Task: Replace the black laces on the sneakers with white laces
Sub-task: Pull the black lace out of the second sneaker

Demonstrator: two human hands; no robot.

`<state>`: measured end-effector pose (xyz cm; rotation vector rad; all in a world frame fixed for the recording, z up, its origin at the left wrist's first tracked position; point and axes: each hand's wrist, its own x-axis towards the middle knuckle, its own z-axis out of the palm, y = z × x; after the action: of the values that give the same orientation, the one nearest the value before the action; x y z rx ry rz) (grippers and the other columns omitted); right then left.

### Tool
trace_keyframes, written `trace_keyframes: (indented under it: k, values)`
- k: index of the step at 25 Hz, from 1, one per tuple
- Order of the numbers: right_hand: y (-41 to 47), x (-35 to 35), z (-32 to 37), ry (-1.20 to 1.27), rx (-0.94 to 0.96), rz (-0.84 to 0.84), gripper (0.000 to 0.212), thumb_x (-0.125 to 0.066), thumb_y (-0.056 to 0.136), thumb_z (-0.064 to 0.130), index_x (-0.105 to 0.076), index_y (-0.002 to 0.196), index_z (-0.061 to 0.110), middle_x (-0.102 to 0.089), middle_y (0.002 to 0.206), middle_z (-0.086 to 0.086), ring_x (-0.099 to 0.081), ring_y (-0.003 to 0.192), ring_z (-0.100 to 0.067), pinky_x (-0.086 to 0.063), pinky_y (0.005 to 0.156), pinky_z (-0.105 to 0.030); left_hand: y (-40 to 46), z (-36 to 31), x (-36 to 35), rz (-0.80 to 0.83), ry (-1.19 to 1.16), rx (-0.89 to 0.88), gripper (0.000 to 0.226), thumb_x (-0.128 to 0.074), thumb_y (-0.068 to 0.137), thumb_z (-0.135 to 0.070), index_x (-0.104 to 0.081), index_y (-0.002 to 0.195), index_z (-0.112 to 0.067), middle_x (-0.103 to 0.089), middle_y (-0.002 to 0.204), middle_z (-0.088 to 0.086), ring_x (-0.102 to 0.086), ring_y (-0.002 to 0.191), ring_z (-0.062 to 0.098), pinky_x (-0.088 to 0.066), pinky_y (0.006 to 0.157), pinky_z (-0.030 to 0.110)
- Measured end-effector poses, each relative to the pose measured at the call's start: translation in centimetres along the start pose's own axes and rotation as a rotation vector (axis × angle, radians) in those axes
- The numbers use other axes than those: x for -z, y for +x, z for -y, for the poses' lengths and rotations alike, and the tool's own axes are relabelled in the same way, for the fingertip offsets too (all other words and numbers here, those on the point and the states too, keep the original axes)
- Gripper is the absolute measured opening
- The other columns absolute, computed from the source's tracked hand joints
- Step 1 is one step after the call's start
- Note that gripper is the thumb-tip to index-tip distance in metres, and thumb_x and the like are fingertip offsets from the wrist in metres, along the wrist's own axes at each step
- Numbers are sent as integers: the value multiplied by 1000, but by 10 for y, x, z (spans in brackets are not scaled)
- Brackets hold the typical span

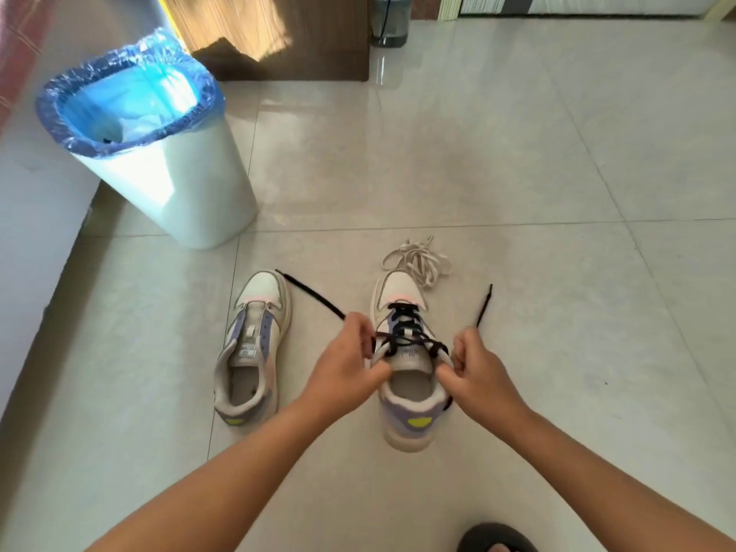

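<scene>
Nearest the camera, bottom edge: 1 dark slipper [496,539], partly cut off. Just beyond, 2 bare forearms reach fwd to the right sneaker [406,416], heel toward the viewer. Left hand [345,366] has fingers curled, pinching the black lace [412,338] at the shoe's top-left eyelets; right hand [480,370] grips the same lace at the top-right. Lace is threaded thru the eyelets, w/ 2 loose ends trailing out past each hand. Left sneaker [249,352] sits beside it, apart, no lace in it. Count: 2 sneakers, 1 black lace. White laces [418,261] lie in 1 loose tangle touching the right sneaker's toe; can't tell how many. Floor [517,153]: glossy pale tiles. Farther left, 1 white bin [199,193] w/ blue liner by the wall. Far back: wood furniture [278,33], 1 water jug [391,19].
</scene>
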<state>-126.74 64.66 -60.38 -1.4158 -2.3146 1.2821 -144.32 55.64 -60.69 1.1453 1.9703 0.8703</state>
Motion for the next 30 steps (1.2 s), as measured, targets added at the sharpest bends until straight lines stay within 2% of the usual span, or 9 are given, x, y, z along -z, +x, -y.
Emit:
trace_keyframes:
  k: [3, 5, 9, 13, 15, 18, 21, 26, 30]
  values:
    - [19, -32, -17, -324, -58, 77, 28, -55, 84, 27, -27, 86, 21, -45, 64, 4, -47, 57, -22, -29, 48, -31, 8, 13, -39, 17, 315, 85, 29, -56, 81, -22, -40, 104, -16, -49, 99, -1, -53, 86, 24, -39, 66, 32]
    - [21, -41, -24, -397, -47, -15, 32, -54, 83, 36, -27, 89, 21, -50, 71, 2, -50, 61, -23, -28, 47, -30, 9, 22, -51, -56, 410, 115, 37, -55, 84, -28, -40, 114, -12, -48, 111, 4, -54, 95, 26, -43, 70, 36]
    - [35, -40, -18, -488, 58, -57, 35, -56, 84, 38, -33, 99, 16, -55, 81, -4, -55, 71, -28, -34, 53, -31, 15, 32, -52, -122, 240, 123, 51, -64, 79, -26, -39, 121, -14, -47, 113, 3, -53, 97, 24, -43, 75, 34]
    - [39, -20, -19, -439, 0, 27, 41, -62, 78, 41, -27, 91, 23, -45, 66, 5, -45, 55, -18, -31, 47, -29, 21, 48, -23, -46, 48, 174, 62, -70, 66, -30, -34, 117, -29, -44, 96, -12, -53, 82, 11, -39, 63, 27]
    - [33, -16, -23, -351, -24, 70, 39, -63, 77, 39, -29, 90, 28, -43, 67, 9, -42, 56, -13, -33, 51, -27, 16, 52, -21, 5, 111, 118, 60, -69, 67, -33, -38, 118, -32, -42, 101, -12, -51, 89, 10, -42, 70, 28]
    - [26, -23, -25, -385, 85, 103, 30, -65, 81, 37, -44, 98, 23, -47, 90, 9, -48, 86, -15, -38, 67, -27, 6, 56, -31, 106, 297, -59, 52, -67, 76, -43, -48, 119, -23, -40, 116, -4, -42, 110, 14, -39, 94, 32]
    - [27, -20, -23, -529, 184, 67, 33, -64, 82, 45, -53, 90, 15, -49, 100, 1, -45, 95, -19, -37, 80, -32, 11, 52, -23, 116, 338, -196, 42, -66, 77, -52, -55, 100, -19, -46, 114, -4, -41, 108, 12, -35, 91, 29]
    - [19, -13, -15, -500, 187, 38, 34, -65, 83, 45, -54, 90, 14, -51, 99, 2, -46, 95, -19, -36, 79, -32, 30, 28, -20, 192, 28, 291, 33, -54, 87, -48, -50, 77, -17, -59, 76, -4, -55, 71, 13, -41, 60, 26]
    - [1, -26, -14, -224, -200, -15, 39, -65, 82, 45, -34, 87, 22, -46, 78, 7, -45, 69, -15, -33, 56, -29, 30, 26, -26, 299, 8, 352, 31, -57, 88, -38, -53, 73, -12, -61, 69, 6, -58, 63, 16, -43, 56, 23]
